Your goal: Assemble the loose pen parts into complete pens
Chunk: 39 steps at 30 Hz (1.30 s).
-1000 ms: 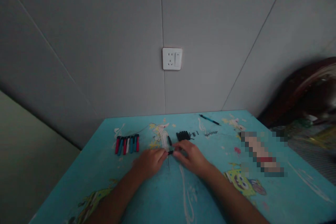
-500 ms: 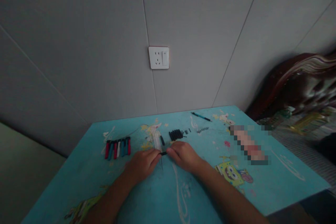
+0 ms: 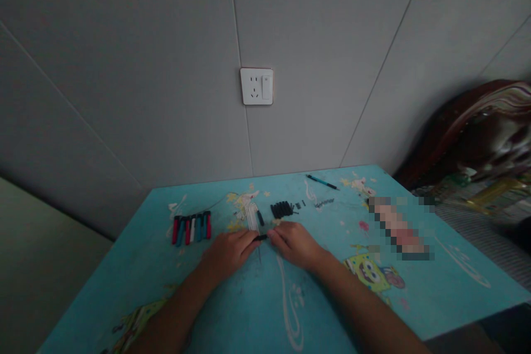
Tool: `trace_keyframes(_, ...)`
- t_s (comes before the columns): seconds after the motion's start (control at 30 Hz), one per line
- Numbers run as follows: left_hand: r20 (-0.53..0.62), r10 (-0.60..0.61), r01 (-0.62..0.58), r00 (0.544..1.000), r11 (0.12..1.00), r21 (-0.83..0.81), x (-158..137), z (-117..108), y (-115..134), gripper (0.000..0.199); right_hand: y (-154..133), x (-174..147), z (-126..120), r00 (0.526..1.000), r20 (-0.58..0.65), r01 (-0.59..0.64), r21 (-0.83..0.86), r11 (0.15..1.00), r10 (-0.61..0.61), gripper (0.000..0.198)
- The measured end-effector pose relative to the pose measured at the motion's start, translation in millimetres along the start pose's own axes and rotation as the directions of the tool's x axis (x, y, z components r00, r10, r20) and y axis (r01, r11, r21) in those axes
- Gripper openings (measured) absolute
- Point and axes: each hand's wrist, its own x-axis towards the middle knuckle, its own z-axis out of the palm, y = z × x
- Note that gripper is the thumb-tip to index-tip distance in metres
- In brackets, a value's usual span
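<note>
A short black pen part (image 3: 260,238) lies between my two hands over the middle of the table. My left hand (image 3: 230,251) pinches its left end between thumb and fingers. My right hand (image 3: 296,243) is closed at its right end, with the fingertips covering that tip. Just beyond my fingers lie several thin white pen refills (image 3: 251,215) and a loose black piece (image 3: 260,217). A row of black grip-like pieces (image 3: 282,209) sits behind my right hand. To the left stands a row of red, blue and white pen barrels (image 3: 192,229) with black ends.
A blue and black pen (image 3: 322,182) lies near the table's back edge. Small dark springs (image 3: 324,203) and tiny black bits (image 3: 299,204) are scattered in front of it. At the right is a blurred-out item (image 3: 398,227). The wall with a socket (image 3: 257,87) borders the blue table (image 3: 232,315).
The view has shifted slightly, so everything sits a little further right and higher. My hands keep hold of the black pen part, and the right fingertips show slightly further from the left ones.
</note>
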Motion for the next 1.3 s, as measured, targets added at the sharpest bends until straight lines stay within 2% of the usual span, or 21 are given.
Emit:
trace_keyframes(0.13, -0.035, 0.029, -0.029, 0.999, 1.0, -0.012, -0.3, -0.1, 0.3, 0.025, 0.4, 0.7, 1.0, 1.0, 0.023, 0.006, 0.006, 1.0, -0.006, 0.041)
trace_keyframes(0.23, -0.017, 0.033, -0.033, 0.999, 0.999, -0.016, -0.8, -0.2, 0.4, 0.027, 0.2, 1.7, 1.0, 1.0, 0.031, 0.005, 0.026, 1.0, -0.006, 0.04)
trace_keyframes(0.43, 0.018, 0.024, -0.024, 1.0, 1.0, 0.015, -0.4, 1.8, -0.8, 0.025, -0.2, 3.4, -0.9, 1.0, -0.014, -0.009, 0.163, 0.987, 0.011, 0.026)
trace_keyframes(0.63, 0.019, 0.01, -0.011, 1.0, 0.998, 0.054, 0.8, 0.0, -0.4, 0.025, 0.5, 2.7, -1.5, 1.0, -0.003, 0.004, 0.172, 0.985, -0.004, 0.024)
trace_keyframes(0.87, -0.008, 0.071, -0.069, 0.997, 0.99, 0.122, 0.4, -4.1, 5.4, 0.027, -1.8, -1.0, 0.9, 0.995, 0.056, -0.089, 0.128, 0.988, 0.082, 0.049)
trace_keyframes(1.0, -0.03, 0.027, -0.024, 0.999, 0.996, 0.084, 0.8, -1.9, 1.9, 0.026, -2.3, 0.6, -5.4, 1.0, -0.004, -0.026, 0.139, 0.99, 0.027, 0.029)
trace_keyframes(1.13, -0.056, 0.035, -0.032, 0.998, 0.998, 0.058, 0.1, -1.5, -1.3, 0.027, -1.8, 2.0, -6.4, 0.999, -0.037, 0.026, 0.125, 0.992, -0.022, 0.023)
trace_keyframes(1.2, -0.05, 0.048, -0.045, 0.998, 0.997, 0.061, -0.3, -3.1, 0.2, 0.027, -1.7, 1.2, -2.4, 0.999, -0.042, 0.016, 0.086, 0.996, -0.012, 0.029)
trace_keyframes(1.3, -0.036, 0.064, -0.061, 0.997, 0.995, 0.079, -0.5, -5.8, 3.8, 0.029, -2.0, -1.0, 4.9, 0.998, -0.016, -0.064, 0.095, 0.993, 0.066, 0.044)
